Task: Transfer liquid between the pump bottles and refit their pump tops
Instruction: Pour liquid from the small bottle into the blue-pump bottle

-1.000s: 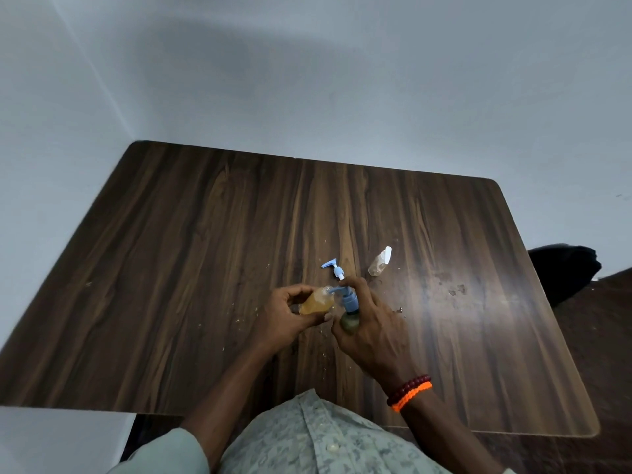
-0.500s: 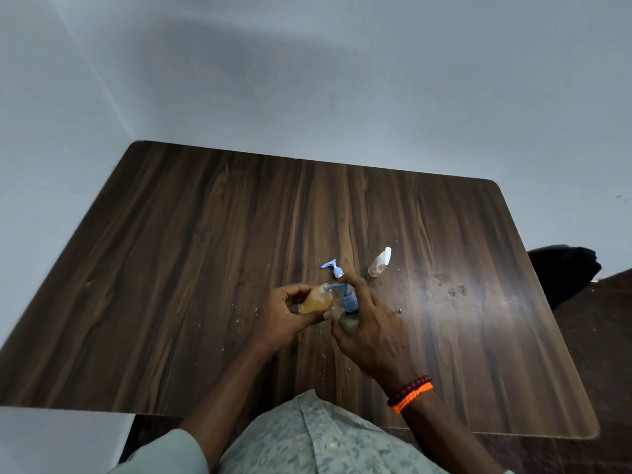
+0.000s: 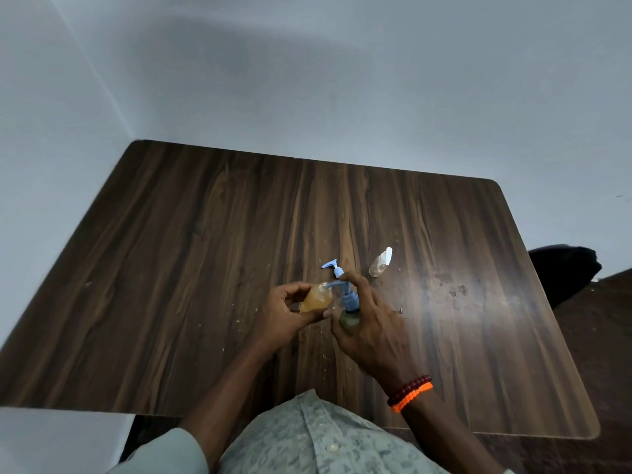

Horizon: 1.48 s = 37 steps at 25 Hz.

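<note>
Above the near middle of the wooden table (image 3: 205,268), the left hand (image 3: 284,316) grips an amber bottle (image 3: 316,298), tilted with its open neck far-right. The right hand (image 3: 372,323) clasps a greenish pump bottle (image 3: 349,321), its blue spout (image 3: 337,285) pointing left over that neck. A loose blue pump top (image 3: 333,267) lies beyond.

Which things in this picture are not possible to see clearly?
- Head view: the base of the green bottle is hidden by the right hand.
- Liquid flow at the pump spout into the amber bottle, held by the left hand: too small.
- Clear bottle: contents too small to tell.
</note>
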### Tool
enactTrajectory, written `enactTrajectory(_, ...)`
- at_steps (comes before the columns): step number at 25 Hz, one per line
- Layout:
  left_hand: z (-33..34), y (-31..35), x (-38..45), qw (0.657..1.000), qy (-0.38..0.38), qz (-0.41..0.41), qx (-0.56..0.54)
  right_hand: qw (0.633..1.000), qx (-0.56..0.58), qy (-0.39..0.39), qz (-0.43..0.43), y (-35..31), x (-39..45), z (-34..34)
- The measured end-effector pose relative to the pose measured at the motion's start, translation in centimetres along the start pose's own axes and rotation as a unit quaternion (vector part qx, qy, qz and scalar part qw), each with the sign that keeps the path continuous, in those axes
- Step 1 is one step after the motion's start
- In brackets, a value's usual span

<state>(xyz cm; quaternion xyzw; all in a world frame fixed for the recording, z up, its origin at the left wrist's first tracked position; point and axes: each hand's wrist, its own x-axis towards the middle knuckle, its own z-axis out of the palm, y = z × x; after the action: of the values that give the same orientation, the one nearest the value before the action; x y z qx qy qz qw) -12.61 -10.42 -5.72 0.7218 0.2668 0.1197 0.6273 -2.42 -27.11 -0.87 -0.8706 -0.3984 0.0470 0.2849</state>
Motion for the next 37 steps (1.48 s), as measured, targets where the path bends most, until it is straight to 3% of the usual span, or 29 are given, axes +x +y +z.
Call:
enactTrajectory(9,-0.1,0.0,-0.1,1.0,-0.006,0.0,-0.013,1.0,-0.006,0.0,-0.011,0.3,0.0,0.4)
enactTrajectory(16,-1.2,0.3,-0.6,0.999,0.014,-0.01,-0.044,0.982,0.187,-0.029,0.009,0.9,0.9,2.6)
enactTrajectory(20,-3.0,-0.2,-1.3,0.996,0.057,-0.03,-0.059,0.971,0.233,-0.023,0.047,0.8,2.5,4.2)
enactTrajectory(27,-5.6,-1.7,-2.7,0.992,0.106,-0.043,-0.06,0.975,0.21,-0.014,0.073,-0.5,8.1,7.7)
enactTrajectory(37,-7.0,-2.7,-3.7,0.991,0.096,-0.064,-0.061,0.973,0.168,-0.105,0.114,-2.8,11.4,11.3)
